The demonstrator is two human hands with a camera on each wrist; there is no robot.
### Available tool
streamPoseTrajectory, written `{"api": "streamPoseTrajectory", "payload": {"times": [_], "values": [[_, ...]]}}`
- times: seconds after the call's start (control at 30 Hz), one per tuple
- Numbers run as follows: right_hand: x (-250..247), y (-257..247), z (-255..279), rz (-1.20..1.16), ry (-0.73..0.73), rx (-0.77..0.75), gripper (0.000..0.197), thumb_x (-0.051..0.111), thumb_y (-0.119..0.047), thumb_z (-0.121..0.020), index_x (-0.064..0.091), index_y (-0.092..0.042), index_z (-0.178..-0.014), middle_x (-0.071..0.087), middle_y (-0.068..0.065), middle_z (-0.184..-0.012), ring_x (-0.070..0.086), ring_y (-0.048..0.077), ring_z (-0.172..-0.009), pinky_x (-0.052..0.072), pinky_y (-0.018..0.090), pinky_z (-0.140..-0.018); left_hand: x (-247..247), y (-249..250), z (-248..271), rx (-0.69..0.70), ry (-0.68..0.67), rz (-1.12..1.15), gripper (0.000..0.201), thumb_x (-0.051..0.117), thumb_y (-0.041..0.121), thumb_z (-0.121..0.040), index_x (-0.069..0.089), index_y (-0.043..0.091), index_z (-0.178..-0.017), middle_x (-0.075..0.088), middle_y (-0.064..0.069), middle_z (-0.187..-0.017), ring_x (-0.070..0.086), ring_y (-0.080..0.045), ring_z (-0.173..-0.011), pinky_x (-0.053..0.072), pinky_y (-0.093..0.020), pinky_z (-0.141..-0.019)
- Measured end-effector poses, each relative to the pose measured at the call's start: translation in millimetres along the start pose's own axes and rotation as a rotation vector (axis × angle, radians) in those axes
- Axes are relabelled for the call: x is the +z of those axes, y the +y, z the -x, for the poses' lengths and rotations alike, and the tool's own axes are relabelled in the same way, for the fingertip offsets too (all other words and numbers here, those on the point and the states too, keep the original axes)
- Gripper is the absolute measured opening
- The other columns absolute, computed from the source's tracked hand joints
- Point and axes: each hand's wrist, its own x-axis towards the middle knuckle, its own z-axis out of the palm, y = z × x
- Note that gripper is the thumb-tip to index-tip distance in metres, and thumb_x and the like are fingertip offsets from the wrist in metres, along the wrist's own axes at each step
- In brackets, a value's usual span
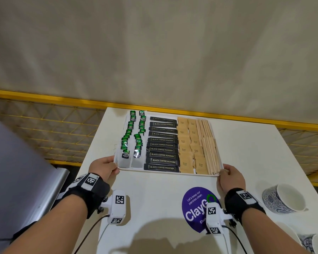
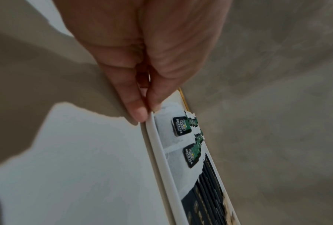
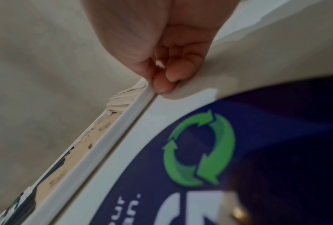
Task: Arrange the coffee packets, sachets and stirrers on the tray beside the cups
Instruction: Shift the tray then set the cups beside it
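Your left hand (image 1: 103, 166) and right hand (image 1: 231, 176) have fingers (image 2: 137, 113) clamped on the near corners of the filled tray (image 1: 165, 171) on the desk (image 1: 154, 189); slide it level toward the cups (image 1: 283, 198), both sides together

**Count of things on the tabletop**

One tray (image 1: 168, 171). Ten black coffee powder packets (image 1: 162, 143) in a single column. Brown sugar sachets (image 1: 189, 145) in two columns, about twelve showing. Green tea bags (image 1: 134, 136) in two columns and wooden stirrers (image 1: 208, 142) at the right: overlapped, uncountable. Two cups (image 1: 283, 200). One purple sticker (image 1: 196, 208).
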Motion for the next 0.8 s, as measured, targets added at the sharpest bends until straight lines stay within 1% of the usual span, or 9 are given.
{"api": "streamPoseTrajectory", "payload": {"times": [0.13,0.27,0.37,0.43,0.5,0.6,0.67,0.73,0.8], "values": [[-0.4,0.4,-0.7,0.017,-0.007,0.002,0.031,0.040,-0.013,-0.097,0.057,-0.010,-0.123,0.065,0.014,-0.114,0.051,0.022,-0.084,0.040,0.026,-0.075,2.6,-1.2,-1.7,-0.022,0.037,0.054,0.031,0.051,-0.008,-0.087,0.069,0.010,-0.103,0.065,-0.011,-0.069,0.055,-0.027,-0.071,0.050,-0.040,-0.090],[-0.3,-1.4,0.7,0.005,-0.020,0.015,0.031,0.040,-0.012,-0.098,0.055,-0.009,-0.124,0.064,0.015,-0.116,0.050,0.022,-0.085,0.039,0.026,-0.075,1.6,-4.1,-3.8,-0.050,0.068,0.052,0.025,0.054,-0.005,-0.085,0.072,0.011,-0.093,0.065,-0.002,-0.051,0.056,-0.027,-0.070,0.051,-0.041,-0.093],[-1.1,-2.1,3.3,-0.017,-0.016,0.015,0.032,0.039,-0.012,-0.098,0.055,-0.009,-0.126,0.063,0.016,-0.118,0.048,0.021,-0.084,0.038,0.026,-0.075,0.0,-4.9,-3.7,-0.069,0.103,0.091,0.025,0.055,-0.002,-0.087,0.068,0.005,-0.106,0.065,-0.012,-0.066,0.057,-0.026,-0.063,0.053,-0.037,-0.090],[-1.9,-0.2,7.2,-0.056,-0.004,0.033,0.034,0.038,-0.011,-0.099,0.053,-0.009,-0.130,0.062,0.015,-0.119,0.048,0.021,-0.085,0.038,0.025,-0.077,-2.2,-4.4,-2.3,-0.094,0.118,0.124,0.029,0.051,-0.003,-0.089,0.064,0.003,-0.114,0.064,-0.019,-0.079,0.057,-0.023,-0.061,0.056,-0.026,-0.071],[-1.8,3.7,13.1,-0.098,0.004,0.059,0.036,0.038,-0.011,-0.098,0.051,-0.009,-0.132,0.062,0.016,-0.117,0.053,0.023,-0.088,0.041,0.027,-0.082,-3.2,-4.0,4.5,-0.102,0.132,0.122,0.030,0.047,-0.006,-0.090,0.061,0.002,-0.115,0.064,-0.022,-0.096,0.056,-0.021,-0.060,0.053,-0.016,-0.051],[1.5,14.1,24.3,-0.121,-0.009,0.080,0.038,0.040,-0.011,-0.096,0.051,-0.012,-0.132,0.065,0.015,-0.114,0.061,0.030,-0.096,0.049,0.038,-0.093,-3.9,-9.6,17.6,-0.099,0.132,0.079,0.033,0.043,-0.008,-0.091,0.059,0.001,-0.118,0.061,-0.023,-0.098,0.054,-0.021,-0.060,0.053,-0.019,-0.051],[1.2,19.0,38.8,-0.086,-0.057,0.067,0.039,0.043,-0.012,-0.095,0.050,-0.014,-0.132,0.064,0.014,-0.118,0.061,0.031,-0.101,0.048,0.039,-0.094,-5.2,-14.0,27.9,-0.086,0.117,0.031,0.032,0.041,-0.007,-0.092,0.059,0.001,-0.117,0.059,-0.020,-0.093,0.053,-0.022,-0.063,0.052,-0.024,-0.055],[-2.4,22.4,58.5,-0.088,-0.100,0.045,0.037,0.044,-0.013,-0.094,0.049,-0.017,-0.131,0.064,0.013,-0.114,0.062,0.029,-0.096,0.050,0.034,-0.085,-6.6,-17.2,42.7,-0.076,0.080,-0.036,0.027,0.044,-0.003,-0.093,0.060,0.002,-0.113,0.058,-0.018,-0.097,0.053,-0.023,-0.066,0.046,-0.025,-0.054],[-10.7,25.1,84.6,-0.124,-0.135,0.012,0.032,0.044,-0.012,-0.094,0.052,-0.020,-0.123,0.066,0.011,-0.101,0.063,0.021,-0.082,0.050,0.025,-0.067,-4.5,-20.6,64.1,-0.067,0.011,-0.053,0.020,0.047,-0.002,-0.093,0.059,0.003,-0.108,0.057,-0.017,-0.095,0.049,-0.020,-0.065,0.046,-0.020,-0.046]]}}
